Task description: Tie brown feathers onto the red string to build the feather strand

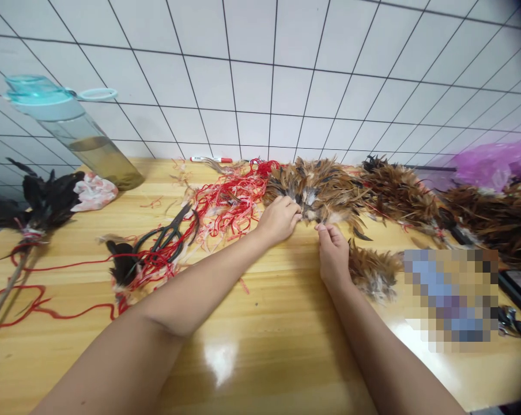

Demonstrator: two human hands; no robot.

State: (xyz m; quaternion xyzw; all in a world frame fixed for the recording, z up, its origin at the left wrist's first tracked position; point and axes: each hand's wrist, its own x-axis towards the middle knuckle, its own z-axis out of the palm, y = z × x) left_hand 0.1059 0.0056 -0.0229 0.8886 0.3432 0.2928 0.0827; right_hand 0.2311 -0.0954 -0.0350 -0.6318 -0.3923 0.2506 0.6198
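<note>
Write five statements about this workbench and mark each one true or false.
1. The left hand touches the brown feathers. True.
2. The scissors are in the right hand. False: the scissors lie on the table, and the right hand is near the brown feathers.
3. The bottle has a light blue lid. True.
4. The marker lies beside the purple plastic. False: the marker lies near the tiled wall, behind the red strands.
5. Black feathers are at the left. True.
</note>
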